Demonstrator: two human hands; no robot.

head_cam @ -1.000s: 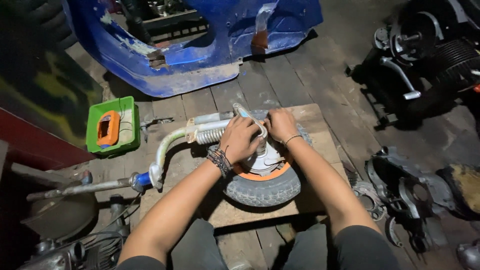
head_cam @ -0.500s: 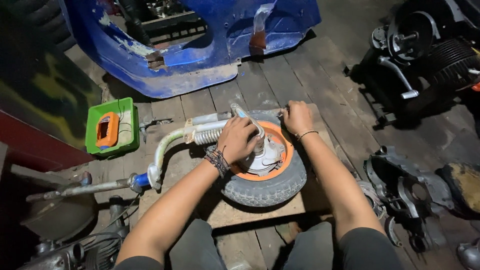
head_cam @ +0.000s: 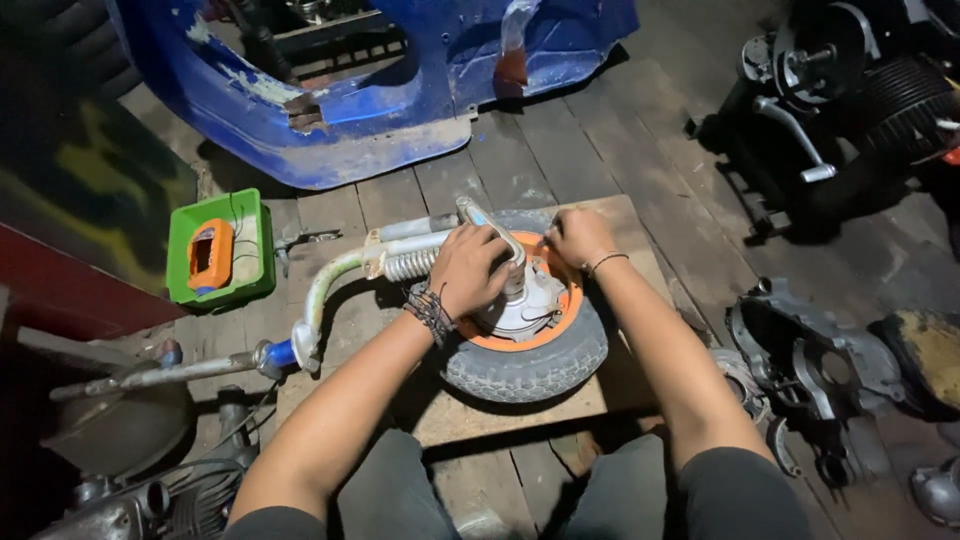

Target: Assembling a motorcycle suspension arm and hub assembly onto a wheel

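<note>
A small scooter wheel (head_cam: 535, 360) with a black tyre and orange rim lies flat on a wooden board (head_cam: 630, 385). A pale green front fork (head_cam: 335, 285) with a coil spring (head_cam: 408, 264) is bolted to its grey hub (head_cam: 525, 310). My left hand (head_cam: 468, 270) presses down on the hub and is closed around a metal tool handle (head_cam: 490, 228) that sticks up to the far side. My right hand (head_cam: 575, 238) rests on the far edge of the orange rim, fingers curled against it.
A blue scooter body shell (head_cam: 380, 100) lies beyond the board. A green box (head_cam: 218, 250) with an orange device sits left. Engine parts (head_cam: 840, 90) stand at the right, a dark casing (head_cam: 800, 365) near my right knee, more metal parts (head_cam: 120, 430) at lower left.
My right hand has moved off the hub to the far right edge of the rim. My left hand has stayed on the hub and tool.
</note>
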